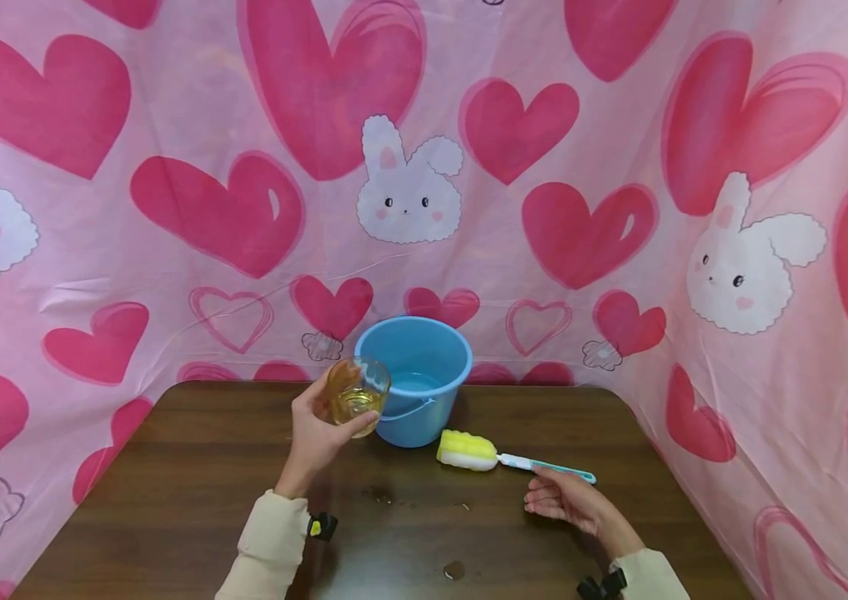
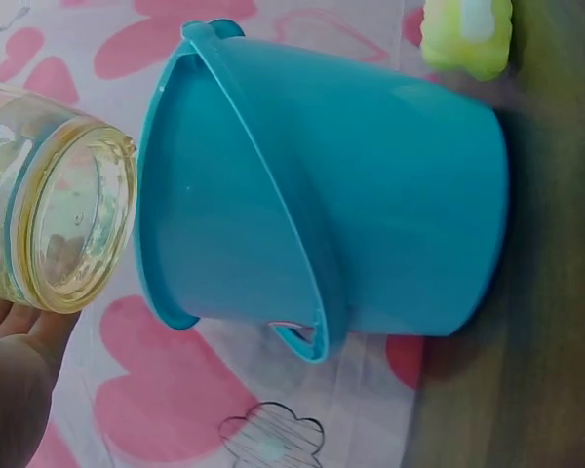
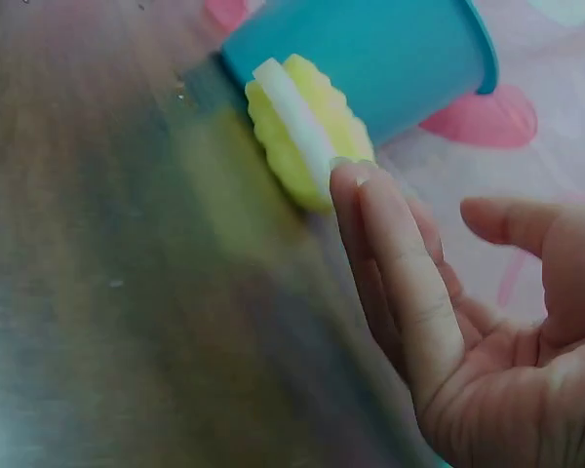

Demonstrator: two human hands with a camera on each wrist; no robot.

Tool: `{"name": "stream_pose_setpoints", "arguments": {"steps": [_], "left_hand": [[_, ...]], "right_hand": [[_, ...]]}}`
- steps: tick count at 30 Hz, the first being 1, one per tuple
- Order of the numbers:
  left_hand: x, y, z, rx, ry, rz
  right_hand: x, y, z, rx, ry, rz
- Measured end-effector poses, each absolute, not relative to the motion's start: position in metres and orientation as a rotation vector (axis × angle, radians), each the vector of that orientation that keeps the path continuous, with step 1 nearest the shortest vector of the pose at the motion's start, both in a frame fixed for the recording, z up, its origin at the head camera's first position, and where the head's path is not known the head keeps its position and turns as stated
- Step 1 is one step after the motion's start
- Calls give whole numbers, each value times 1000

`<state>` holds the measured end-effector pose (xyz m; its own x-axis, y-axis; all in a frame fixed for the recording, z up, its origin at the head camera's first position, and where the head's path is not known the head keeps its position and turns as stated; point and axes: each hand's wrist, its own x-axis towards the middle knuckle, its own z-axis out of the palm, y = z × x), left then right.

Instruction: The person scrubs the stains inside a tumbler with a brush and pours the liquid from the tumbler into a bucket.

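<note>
My left hand [image 1: 317,435] grips an amber-tinted clear glass [image 1: 348,402], held up in front of the bucket's left side. Some liquid seems to lie low in the glass. A blue bucket [image 1: 418,425] with a little water inside stands at the back of the table. To its front right lies a bottle brush [image 1: 469,451] with a yellow and white sponge head and a white-teal handle. My right hand [image 1: 572,502] is beside that handle; in the right wrist view its thumb stands apart from the extended fingers [image 3: 409,273], with nothing between them. The handle is mostly hidden there.
The dark wooden table [image 1: 168,483] carries small water spots, including a larger puddle [image 1: 454,571] near the front. A pink curtain [image 1: 191,100] with hearts and rabbits hangs close behind the bucket and along both sides.
</note>
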<state>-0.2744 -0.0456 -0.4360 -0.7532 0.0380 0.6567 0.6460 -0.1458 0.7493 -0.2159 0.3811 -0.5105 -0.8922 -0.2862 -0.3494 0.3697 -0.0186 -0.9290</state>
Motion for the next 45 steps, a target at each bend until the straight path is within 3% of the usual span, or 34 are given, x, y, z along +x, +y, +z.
{"name": "stream_pose_setpoints", "arguments": {"steps": [13,24,45], "left_hand": [[-292,-28,-386,-786,-1844,-1810],[-316,-10,-365,-794,-1929,-1612],[-336,-1,-361,-886,-2148,-1153]], "right_hand": [[-258,321,-436,-482,3098,-1456],[-301,284,-406,-1301,3208,-917],[-322,274,-395,-1404,3048,-760]]}}
